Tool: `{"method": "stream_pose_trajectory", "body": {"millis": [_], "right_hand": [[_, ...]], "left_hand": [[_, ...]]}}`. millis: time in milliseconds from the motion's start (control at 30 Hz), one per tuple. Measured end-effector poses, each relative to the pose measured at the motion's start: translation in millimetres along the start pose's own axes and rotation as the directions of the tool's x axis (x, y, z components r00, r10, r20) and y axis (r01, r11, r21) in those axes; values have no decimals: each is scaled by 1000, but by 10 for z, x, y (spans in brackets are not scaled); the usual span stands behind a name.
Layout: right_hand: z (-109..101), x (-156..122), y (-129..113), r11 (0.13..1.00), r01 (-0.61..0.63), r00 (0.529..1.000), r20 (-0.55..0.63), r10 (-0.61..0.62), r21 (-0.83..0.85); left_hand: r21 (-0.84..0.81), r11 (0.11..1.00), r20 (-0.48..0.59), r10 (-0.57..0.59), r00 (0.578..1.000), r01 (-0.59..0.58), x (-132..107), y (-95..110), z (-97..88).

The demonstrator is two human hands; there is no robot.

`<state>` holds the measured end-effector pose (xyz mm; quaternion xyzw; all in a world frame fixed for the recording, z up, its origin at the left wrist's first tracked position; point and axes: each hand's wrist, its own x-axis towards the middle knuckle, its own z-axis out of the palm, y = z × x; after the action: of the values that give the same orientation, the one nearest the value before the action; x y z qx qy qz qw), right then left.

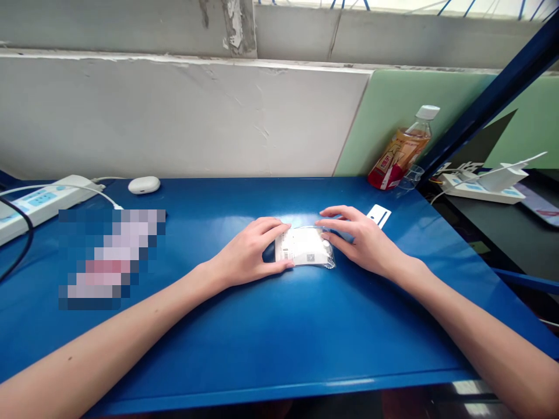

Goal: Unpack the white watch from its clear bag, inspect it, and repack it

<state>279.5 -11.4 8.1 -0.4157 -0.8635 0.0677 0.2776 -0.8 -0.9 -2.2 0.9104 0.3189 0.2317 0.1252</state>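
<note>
"Where's the packet?"

"The clear plastic packet (pixel 301 247), the one with the white printed label, lies flat on the blue desk (pixel 279 343), near the middle, between the two hands."

"What is the left hand (pixel 251 247) doing?"

"It's clamped across the packet's left end, thumb at the near edge and forefinger at the far edge."

"And the right hand (pixel 360 238)?"

"It's at the other end, fingers spread and bent over the packet's far right corner. They hide the contact there, so I can't tell whether it grips the packet or only rests against it."

"Anything near that hand?"

"A white card (pixel 379 216) with dark marks lies just behind it, partly covered by the hand. Farther back, at the desk's rear right corner, is a bottle (pixel 399 154) with a white cap and a red and orange label."

"What's over on the left?"

"A small white case (pixel 144 185) sits by the back edge, well apart from the hands. Farther left there's a white power strip (pixel 48 201), with a white cable (pixel 74 185) curving across it."

"And behind the desk?"

"A pale wall (pixel 174 116), with a light green panel (pixel 358 125) to its right."
</note>
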Motion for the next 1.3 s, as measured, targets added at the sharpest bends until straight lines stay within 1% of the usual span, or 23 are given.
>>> {"method": "stream_pose_trajectory", "body": {"millis": [67,167,233,367,500,767,933,1100,1200,1300], "right_hand": [[-22,-4,-15,997,69,997,49,-67,-41],[-54,-1,-42,989,149,975,172,-143,-22],[-64,4,-46,987,159,964,219,-149,-26],[-63,6,-20,987,152,957,258,-133,-54],[-47,-6,9,988,135,955,275,-111,-70],[-48,-7,13,990,109,948,307,-78,-85],[-35,-18,19,985,125,959,269,-89,-121],[-31,-8,-10,990,123,959,266,-101,-70],[-30,-1,-35,991,125,956,271,-108,-47],[-19,-9,-40,991,118,959,264,-99,-59]], "left_hand": [[0,1000,18,12,1000,-12,12,-14,-1],[13,1000,24,13,1000,-13,18,-30,2],[40,999,22,0,1000,-1,14,-35,6],[116,992,-3,-57,998,57,10,-27,14],[153,984,1,-94,996,92,22,-12,11],[103,991,21,-90,996,87,40,9,-8],[107,990,16,-91,996,89,44,18,1],[89,991,26,-102,994,99,34,6,9],[85,993,53,-86,995,82,24,-2,0],[105,994,119,-33,992,20,17,-3,-15]]}}
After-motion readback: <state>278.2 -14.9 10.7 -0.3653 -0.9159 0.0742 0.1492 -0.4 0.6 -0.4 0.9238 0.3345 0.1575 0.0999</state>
